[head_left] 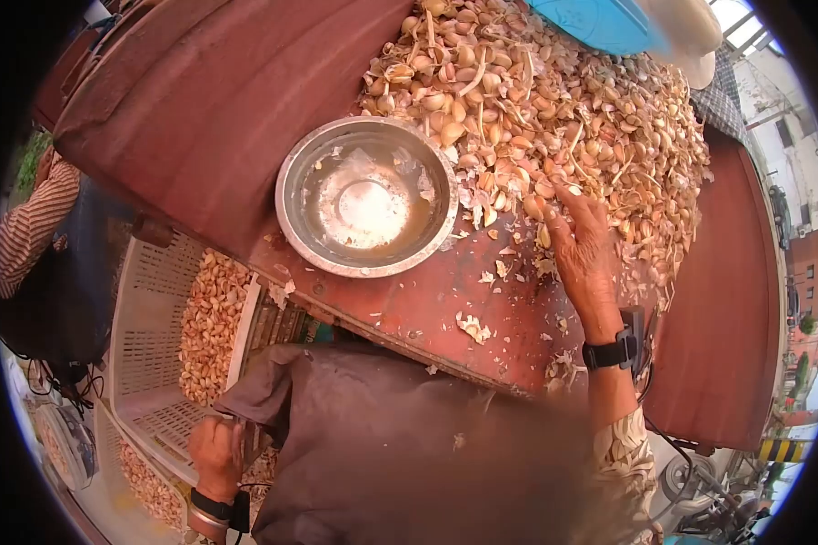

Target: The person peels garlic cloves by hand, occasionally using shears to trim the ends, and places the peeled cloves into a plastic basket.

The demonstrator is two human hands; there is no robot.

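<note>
My right hand (pixel 583 250) reaches to the near edge of a big heap of garlic cloves (pixel 554 118), fingers stretched out and slightly apart. Its fingertips touch or hover just over cloves there; none is visibly gripped. My left hand (pixel 215 452) is closed at the lower left, beside a dark cloth (pixel 364 445) over my lap and above the plastic crate (pixel 159 300). Whatever it holds is hidden by the fingers. Left of the heap sits a round metal bowl (pixel 286 218) with some water and papery garlic skins (pixel 359 163) in it.
The heap lies on a red metal bed (pixel 418 318) with raised sides and scattered skins. Garlic cloves (pixel 211 318) fill part of the crate. A blue basin (pixel 595 23) stands at the heap's top. Another person's striped sleeve (pixel 36 222) shows at left.
</note>
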